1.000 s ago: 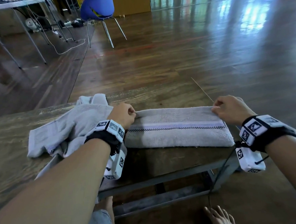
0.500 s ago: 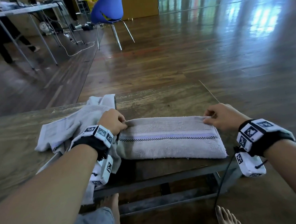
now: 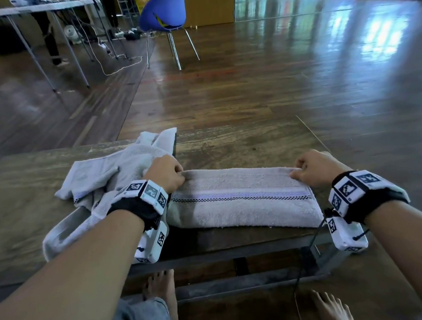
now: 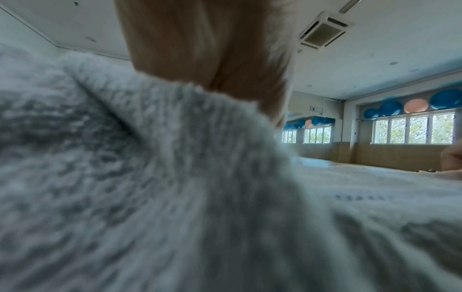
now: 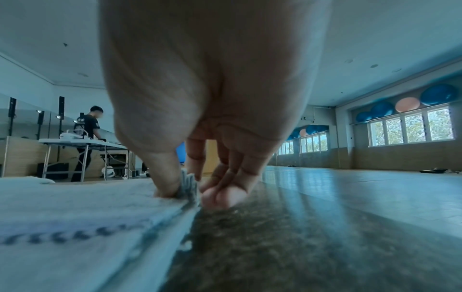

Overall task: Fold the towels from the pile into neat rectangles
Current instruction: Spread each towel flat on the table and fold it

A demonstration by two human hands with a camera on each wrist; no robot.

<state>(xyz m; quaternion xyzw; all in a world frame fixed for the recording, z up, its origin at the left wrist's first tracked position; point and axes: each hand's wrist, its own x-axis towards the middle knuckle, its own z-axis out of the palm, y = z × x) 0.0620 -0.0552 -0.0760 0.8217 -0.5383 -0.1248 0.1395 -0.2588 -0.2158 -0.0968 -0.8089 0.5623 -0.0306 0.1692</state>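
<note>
A grey towel with a checked stripe (image 3: pixel 241 202) lies folded into a long band on the low wooden table (image 3: pixel 241 146). My left hand (image 3: pixel 168 173) pinches its far left corner. At the far right corner my right hand (image 3: pixel 308 168) pinches the edge between thumb and fingers; the right wrist view shows that pinch (image 5: pixel 186 186) on the towel (image 5: pixel 75 207). A crumpled pile of towels (image 3: pixel 103 175) lies under and left of my left wrist and fills the left wrist view (image 4: pixel 125 177).
The table's front edge (image 3: pixel 234 251) runs just below the folded towel. A blue chair (image 3: pixel 163 15) and a folding table (image 3: pixel 43 9) stand far back on the wooden floor. A person (image 5: pixel 87 130) works at the folding table. My bare feet (image 3: pixel 332 307) rest below.
Both hands have drawn the towel's far edge toward me, narrowing the band. The head view has tipped so the chair sits higher and further right.
</note>
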